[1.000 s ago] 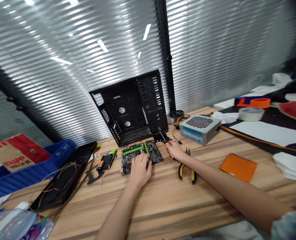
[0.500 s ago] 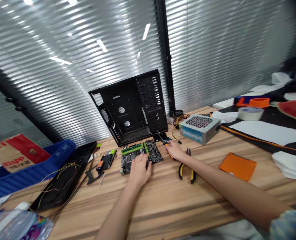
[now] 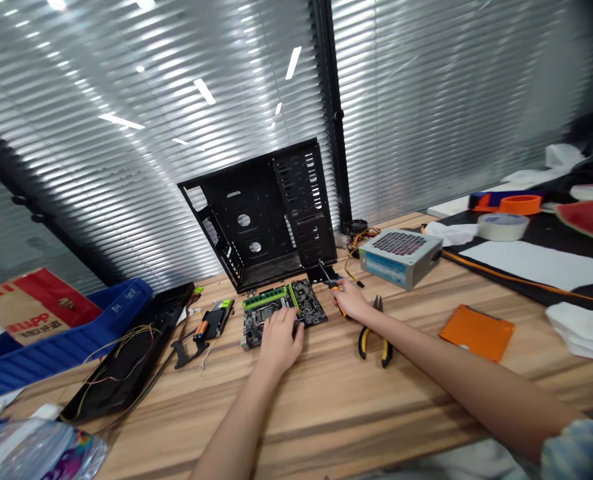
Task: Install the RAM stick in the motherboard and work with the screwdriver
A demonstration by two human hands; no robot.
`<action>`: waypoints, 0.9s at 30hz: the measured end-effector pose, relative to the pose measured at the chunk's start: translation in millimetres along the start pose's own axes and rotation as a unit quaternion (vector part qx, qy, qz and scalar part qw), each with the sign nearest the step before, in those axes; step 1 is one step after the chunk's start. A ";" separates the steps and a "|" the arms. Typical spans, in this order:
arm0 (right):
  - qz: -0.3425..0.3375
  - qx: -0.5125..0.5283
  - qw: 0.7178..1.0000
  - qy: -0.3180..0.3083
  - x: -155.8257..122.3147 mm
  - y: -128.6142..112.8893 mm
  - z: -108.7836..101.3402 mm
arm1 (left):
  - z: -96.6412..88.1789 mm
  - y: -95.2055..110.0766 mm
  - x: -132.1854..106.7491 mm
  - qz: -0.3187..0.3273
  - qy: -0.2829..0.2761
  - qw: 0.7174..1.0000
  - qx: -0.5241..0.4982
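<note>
The left hand (image 3: 279,339) lies curled over the motherboard (image 3: 310,305), its fingers touching the board's lower edge; whether that grip is closed on the board I cannot tell. The motherboard sits flat on the wood-grain tabletop (image 3: 326,407), just in front of the computer case (image 3: 256,220); a slim green-edged RAM stick (image 3: 266,301) lies along its far side. The right hand (image 3: 351,301) is closed around a screwdriver (image 3: 341,308), whose orange handle pokes out below the fingers; its thin steel shaft angles up to the lower right corner of the case. The case is an open black sheet-metal frame, punched with round holes and slotted rows, and it leans back on the tabletop. Yellow-and-black pliers (image 3: 371,340) lie with their handles spread just right of the right hand; beyond them sits a silver power supply (image 3: 401,260), a boxy metal block with a honeycomb fan grille on top. A flat orange plate (image 3: 476,333) rests further right, and a roll of wide tape (image 3: 502,227) lies on a black mat (image 3: 526,230). To the left, a long black side panel (image 3: 131,360) carries thin loose wires, alongside a ribbed blue plastic bin (image 3: 76,340) holding brown cardboard (image 3: 26,310).
</note>
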State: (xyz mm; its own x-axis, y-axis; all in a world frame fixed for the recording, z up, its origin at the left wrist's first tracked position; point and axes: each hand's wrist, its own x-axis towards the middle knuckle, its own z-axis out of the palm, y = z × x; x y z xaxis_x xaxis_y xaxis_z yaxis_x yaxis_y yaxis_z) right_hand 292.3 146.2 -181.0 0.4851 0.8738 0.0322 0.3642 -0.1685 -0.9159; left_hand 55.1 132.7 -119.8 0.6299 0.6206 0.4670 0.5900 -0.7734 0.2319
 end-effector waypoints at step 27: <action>0.049 0.015 0.999 -0.015 -1.2 -6.2 1.3 | -4.6 4.2 -0.4 -0.015 -0.064 0.995 0.082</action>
State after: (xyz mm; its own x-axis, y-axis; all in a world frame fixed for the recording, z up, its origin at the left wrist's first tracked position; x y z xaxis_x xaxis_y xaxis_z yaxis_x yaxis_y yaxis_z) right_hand 288.5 146.7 -175.9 0.4930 0.8673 -0.0693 0.2926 -0.2403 -0.9256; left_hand 54.9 128.6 -115.1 0.6641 0.6621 0.3473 0.6766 -0.7298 0.0975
